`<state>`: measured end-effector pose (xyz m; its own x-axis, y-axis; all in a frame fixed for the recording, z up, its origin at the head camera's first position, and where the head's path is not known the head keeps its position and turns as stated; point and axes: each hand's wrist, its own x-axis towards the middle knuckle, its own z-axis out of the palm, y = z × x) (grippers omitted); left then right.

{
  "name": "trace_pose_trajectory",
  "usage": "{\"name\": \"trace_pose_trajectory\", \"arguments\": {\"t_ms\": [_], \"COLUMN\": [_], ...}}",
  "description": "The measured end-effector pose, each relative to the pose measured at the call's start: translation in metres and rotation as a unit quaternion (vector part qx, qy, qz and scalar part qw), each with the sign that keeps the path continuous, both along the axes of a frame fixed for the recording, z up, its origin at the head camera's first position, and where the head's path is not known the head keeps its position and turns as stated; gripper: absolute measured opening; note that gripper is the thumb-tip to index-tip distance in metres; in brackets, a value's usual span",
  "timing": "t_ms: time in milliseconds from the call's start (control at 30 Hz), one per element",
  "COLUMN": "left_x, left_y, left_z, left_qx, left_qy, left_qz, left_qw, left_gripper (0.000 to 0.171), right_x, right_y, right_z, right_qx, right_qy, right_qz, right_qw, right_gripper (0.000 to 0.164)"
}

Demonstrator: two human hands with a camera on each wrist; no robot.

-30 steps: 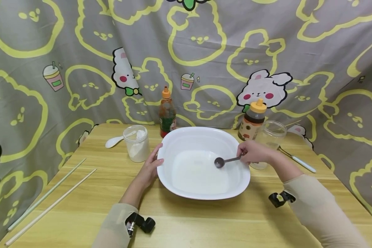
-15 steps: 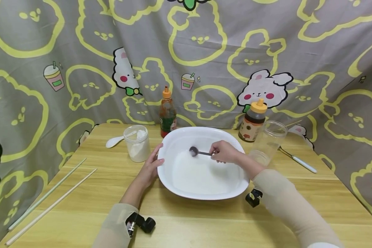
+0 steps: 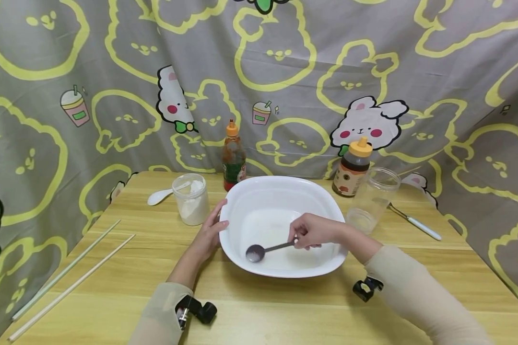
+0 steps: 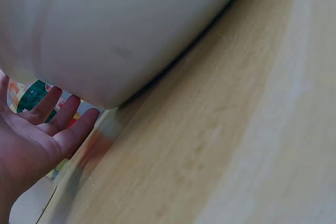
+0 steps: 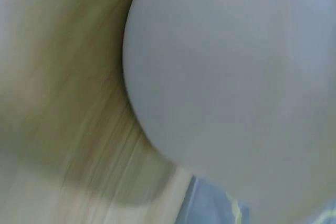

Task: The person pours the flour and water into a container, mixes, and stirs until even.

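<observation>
A white oval basin (image 3: 280, 274) stands mid-table with a shallow whitish liquid across its floor. My left hand (image 3: 208, 232) holds its left side, thumb at the rim; the left wrist view shows several fingers (image 4: 65, 111) against the outer wall. Over the basin, my right hand (image 3: 312, 231) pinches the handle of a dark measuring spoon (image 3: 255, 253). The round spoon bowl is at the near left inside the basin and has some pale liquid in it. In the right wrist view, the basin's outer wall (image 5: 226, 87) hides the right hand and the spoon.
Left of the basin stand a jar of white powder (image 3: 192, 203) and a white spoon (image 3: 158, 197). Behind it is a red sauce bottle (image 3: 234, 160). At right are a yellow-capped bottle (image 3: 351, 172), a clear jar (image 3: 373, 199) and a blue-handled utensil (image 3: 423, 228). Two sticks (image 3: 71, 287) lie far left.
My right hand has carried the measuring spoon from the basin's right side across to the back, then toward the near left. My left hand stays at the basin's left side.
</observation>
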<state>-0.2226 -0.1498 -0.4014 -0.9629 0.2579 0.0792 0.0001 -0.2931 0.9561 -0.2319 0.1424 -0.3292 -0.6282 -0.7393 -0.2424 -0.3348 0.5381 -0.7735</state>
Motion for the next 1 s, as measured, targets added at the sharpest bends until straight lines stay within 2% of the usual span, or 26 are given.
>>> {"name": "trace_pose_trajectory", "arguments": {"t_ms": [167,267,400,567,833,1000], "left_x": [0.000,0.000,0.001,0.001,0.001,0.001], "left_y": [0.000,0.001,0.001,0.001,0.001,0.001], "left_z": [0.002,0.001,0.001,0.001,0.002,0.002], "left_qx": [0.000,0.006,0.014,0.015,0.014,0.014], "left_qy": [-0.004,-0.005,-0.005,-0.003,0.001,-0.007], "left_qz": [0.000,0.000,0.000,-0.004,-0.003,-0.002], "left_qw": [1.0000,1.0000,0.9999,0.9999,0.9999,0.9999], "left_gripper": [0.059,0.060,0.061,0.061,0.061,0.060], "right_x": [0.011,0.014,0.015,0.009,-0.010,-0.022], "right_y": [0.030,0.046,0.064,0.075,0.058,0.041], "right_z": [0.013,0.023,0.037,0.047,0.039,0.023], "right_qx": [0.003,0.020,0.058,0.098,0.130,0.100], "right_qy": [-0.007,0.009,0.028,0.043,0.122,0.119], "right_qz": [0.015,0.014,-0.010,-0.063,-0.116,-0.161], "right_qw": [1.000,1.000,0.998,0.992,0.977,0.975], "right_gripper": [0.009,0.011,0.012,0.009,0.009,0.007]}}
